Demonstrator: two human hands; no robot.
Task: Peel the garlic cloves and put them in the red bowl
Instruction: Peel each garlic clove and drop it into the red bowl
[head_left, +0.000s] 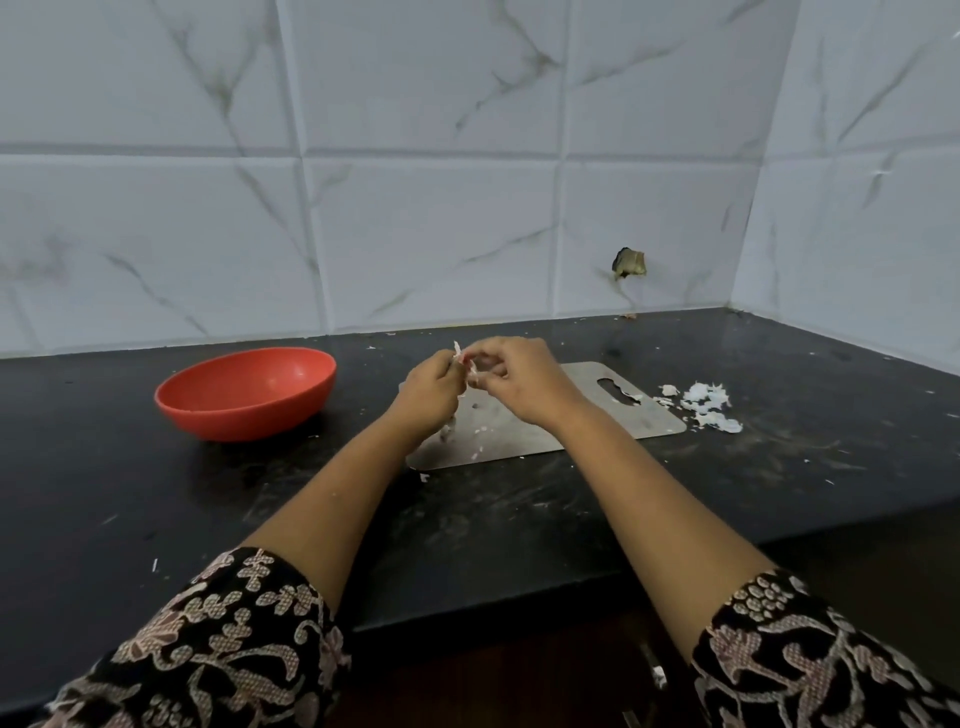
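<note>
Two hands meet in the air over the left part of a steel cutting board (597, 415), and between them they hold one garlic clove (471, 375). The left hand (431, 395) has its fingers curled in, pinching the clove from the left. The right hand (519, 382) is curled over it from the right, with thumb and fingertips closed on the same small piece. A thin flake of papery skin (457, 349) sticks up from between the fingertips. The clove is mostly hidden by the fingers, so how much skin it still carries cannot be told.

Below the hands, a few white scraps (478, 431) lie on the board, and some sit just under the left wrist. The board lies flat on a black counter (805, 467), its handle slot towards the right. Just off that right end sits a loose heap of white peels (706, 408), touching the counter.

The red bowl (244, 423) stands upright on the counter to the left of the board, near it but apart. Behind everything rises a wall of white marbled tiles (415, 208), with a dark broken hole (629, 263) in one low tile. Patterned black sleeves (223, 649) cover both upper forearms.
</note>
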